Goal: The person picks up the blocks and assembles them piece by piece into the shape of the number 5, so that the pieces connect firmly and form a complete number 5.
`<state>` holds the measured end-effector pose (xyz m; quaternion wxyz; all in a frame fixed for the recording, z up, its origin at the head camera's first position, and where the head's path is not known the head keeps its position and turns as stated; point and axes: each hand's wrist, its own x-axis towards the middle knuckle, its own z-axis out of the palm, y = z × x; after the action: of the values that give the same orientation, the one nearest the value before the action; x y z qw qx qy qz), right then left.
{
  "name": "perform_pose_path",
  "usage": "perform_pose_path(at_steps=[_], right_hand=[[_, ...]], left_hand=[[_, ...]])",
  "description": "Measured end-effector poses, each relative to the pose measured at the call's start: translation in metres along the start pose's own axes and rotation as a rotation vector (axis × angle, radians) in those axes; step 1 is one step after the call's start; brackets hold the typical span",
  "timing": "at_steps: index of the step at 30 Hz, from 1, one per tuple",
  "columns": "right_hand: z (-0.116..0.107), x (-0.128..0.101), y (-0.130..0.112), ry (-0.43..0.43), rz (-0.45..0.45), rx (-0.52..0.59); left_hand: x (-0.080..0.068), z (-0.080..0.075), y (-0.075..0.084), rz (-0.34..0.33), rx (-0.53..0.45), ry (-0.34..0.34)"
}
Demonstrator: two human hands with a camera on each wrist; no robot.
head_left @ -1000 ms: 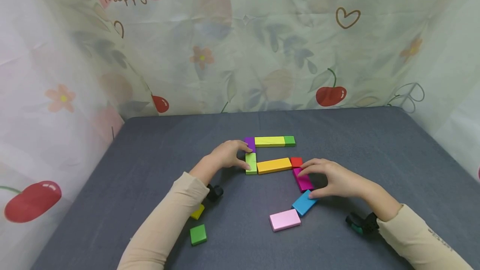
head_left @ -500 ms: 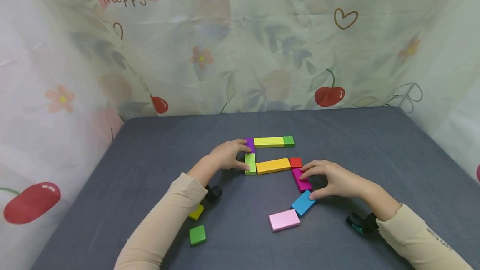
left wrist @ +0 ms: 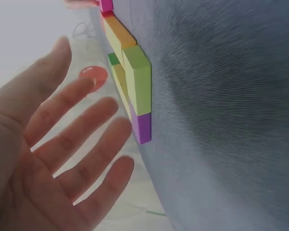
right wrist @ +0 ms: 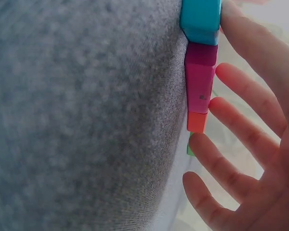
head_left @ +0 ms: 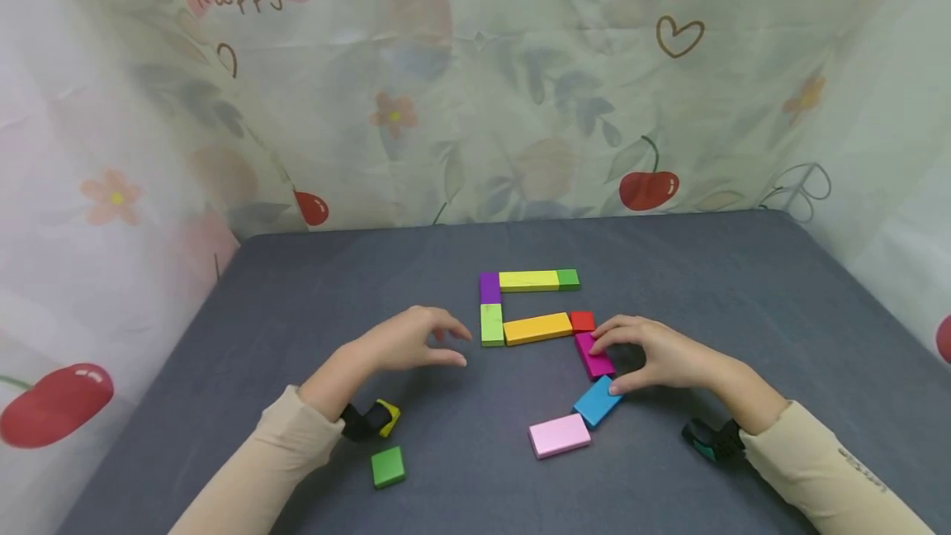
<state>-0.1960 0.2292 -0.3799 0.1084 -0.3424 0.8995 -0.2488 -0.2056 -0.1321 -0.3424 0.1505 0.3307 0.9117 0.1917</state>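
My left hand [head_left: 404, 341] hovers with loose, spread fingers left of the lime block [head_left: 492, 325], holding nothing. Thumb of my right hand [head_left: 661, 353] rests at the blue block [head_left: 595, 403], while its fingertips touch the magenta block [head_left: 593, 363]. These blocks belong to a bent line lying flat: green [head_left: 568, 280], yellow block [head_left: 528, 281], purple block [head_left: 490, 288], lime, orange block [head_left: 538, 329], red block [head_left: 582, 321], magenta, blue, then a pink block [head_left: 560, 437]. In the right wrist view the blue block [right wrist: 201, 21] sits right by the thumb.
A square green block [head_left: 388, 467] lies at the front left. Behind it a yellow block [head_left: 391, 419] is partly hidden by the black left wrist camera [head_left: 362, 424]. The dark grey tabletop [head_left: 319, 271] ends at a patterned cloth backdrop [head_left: 483, 106].
My left hand has drawn away from the purple and lime blocks, moving left and toward me. The right hand stays on the magenta and blue blocks, and the line of blocks keeps its shape.
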Motion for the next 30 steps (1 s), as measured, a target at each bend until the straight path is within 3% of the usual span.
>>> perform_pose_path(at_steps=[8,13,19,23,27,30], right_hand=[[0.001,0.0,0.001,0.002,-0.015,0.004],[0.001,0.0,0.0,-0.001,-0.014,0.004],[0.001,0.0,0.0,-0.004,-0.01,0.007],[0.001,0.001,0.0,-0.006,-0.005,0.013],[0.001,0.0,0.0,-0.011,0.005,0.02],[0.001,0.0,0.0,-0.013,0.011,0.024]], left_hand=[[-0.052,0.015,-0.014,0.022,-0.256,-0.109],[-0.074,0.021,-0.018,0.067,-0.332,-0.144],[-0.085,0.026,-0.02,0.074,-0.34,-0.157],[-0.089,0.027,-0.018,0.017,-0.377,-0.196],[-0.091,0.027,-0.015,-0.018,-0.361,-0.212],[-0.091,0.028,-0.013,-0.006,-0.326,-0.204]])
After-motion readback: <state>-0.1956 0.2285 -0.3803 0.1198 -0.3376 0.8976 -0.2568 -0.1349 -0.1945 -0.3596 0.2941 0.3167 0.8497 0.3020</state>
